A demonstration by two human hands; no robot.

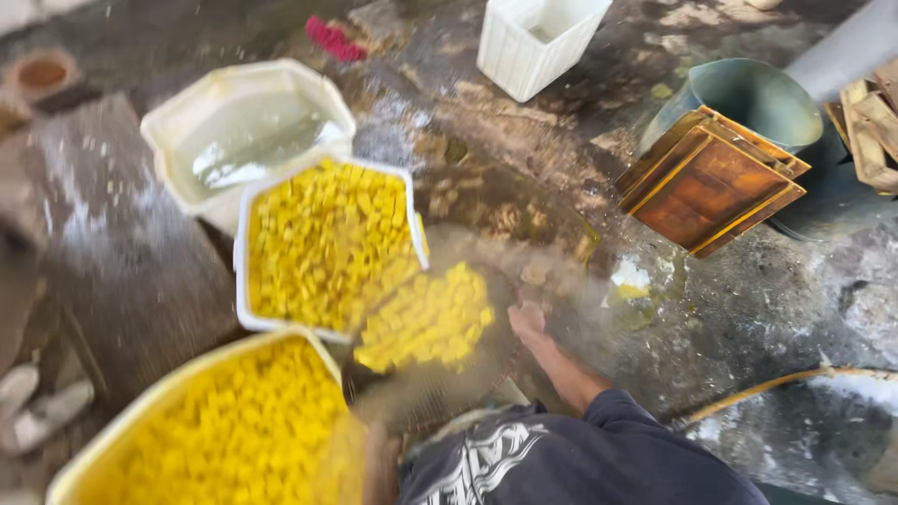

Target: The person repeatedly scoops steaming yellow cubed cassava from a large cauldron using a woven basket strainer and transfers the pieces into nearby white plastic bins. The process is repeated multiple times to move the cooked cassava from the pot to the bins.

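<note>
While motion blur smears the middle, the right hand grips the far rim of a round mesh sieve heaped with yellow cubes. The left hand, near the sieve's close edge, is too blurred to read. Just beyond it sits a white rectangular tub of more cubes.

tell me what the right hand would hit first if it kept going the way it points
Probably the blurred mesh scoop of yellow cubes it seems to hold; beyond that, the white tub. The right hand is blurred, so depth is uncertain.
</note>
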